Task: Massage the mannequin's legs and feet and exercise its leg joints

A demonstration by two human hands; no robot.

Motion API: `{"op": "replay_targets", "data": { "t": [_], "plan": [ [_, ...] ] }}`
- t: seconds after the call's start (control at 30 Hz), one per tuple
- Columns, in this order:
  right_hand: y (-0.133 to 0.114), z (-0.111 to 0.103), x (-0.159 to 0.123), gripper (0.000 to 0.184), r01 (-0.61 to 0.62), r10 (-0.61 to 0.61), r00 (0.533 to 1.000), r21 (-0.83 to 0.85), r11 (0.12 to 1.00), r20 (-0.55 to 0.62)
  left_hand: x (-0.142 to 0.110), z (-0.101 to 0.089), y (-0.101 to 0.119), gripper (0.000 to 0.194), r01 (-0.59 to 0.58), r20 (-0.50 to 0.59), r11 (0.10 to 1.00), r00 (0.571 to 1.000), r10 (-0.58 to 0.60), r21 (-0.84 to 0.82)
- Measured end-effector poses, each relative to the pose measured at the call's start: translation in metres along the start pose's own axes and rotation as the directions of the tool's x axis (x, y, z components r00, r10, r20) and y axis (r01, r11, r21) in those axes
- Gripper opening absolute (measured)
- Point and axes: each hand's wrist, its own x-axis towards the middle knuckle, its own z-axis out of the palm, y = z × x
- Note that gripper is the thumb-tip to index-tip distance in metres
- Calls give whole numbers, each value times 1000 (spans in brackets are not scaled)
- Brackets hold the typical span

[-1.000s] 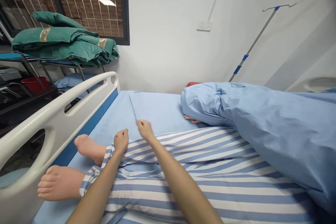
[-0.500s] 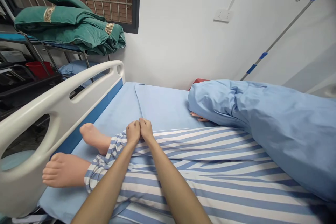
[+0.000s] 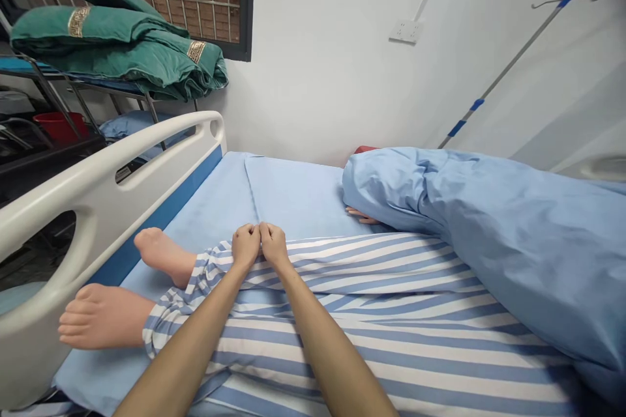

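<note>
A figure in blue-and-white striped trousers (image 3: 381, 313) lies on a hospital bed, with its bare feet (image 3: 105, 313) toward the left footboard. My left hand (image 3: 244, 246) and my right hand (image 3: 274, 245) sit side by side, both closed in fists on the upper edge of the far trouser leg, knuckles touching. Whether they pinch the cloth or only press on it is unclear. A light blue quilt (image 3: 493, 234) is bunched over the figure's upper body on the right, and fingers of the figure's hand (image 3: 360, 214) peek out from under it.
A white footboard rail (image 3: 107, 189) borders the bed on the left. The light blue sheet (image 3: 288, 195) shows beyond my hands. Folded green blankets (image 3: 122, 52) lie on a metal rack at the upper left. An IV pole (image 3: 493, 78) leans along the white wall.
My hands were apart one second ago; they have come together on the far trouser leg and stayed there. The view has shifted slightly.
</note>
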Motion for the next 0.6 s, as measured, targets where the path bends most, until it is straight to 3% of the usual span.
{"op": "replay_targets", "data": {
  "t": [0.1,0.2,0.3,0.43,0.5,0.6],
  "plan": [
    [2,-1,6,35,-76,86,995,204,976,-41,-7,10,12,31,21,-9,991,1000,-22,-133],
    [2,-6,12,33,-164,185,982,298,940,-44,-15,17,17,31,-28,-41,992,999,23,-126],
    [2,-17,14,35,-153,158,987,151,977,-17,-20,19,15,31,-62,-40,997,997,60,-54],
    [6,-34,7,37,14,-16,1000,-105,994,-18,-20,18,16,32,-57,-12,998,998,57,-7],
    [11,-39,2,38,9,-10,1000,-60,998,-14,-18,21,23,32,-28,-8,1000,1000,28,2],
    [19,-42,2,36,-63,66,998,138,988,-17,-19,30,40,32,-24,-8,999,1000,24,-40]
  ]
}}
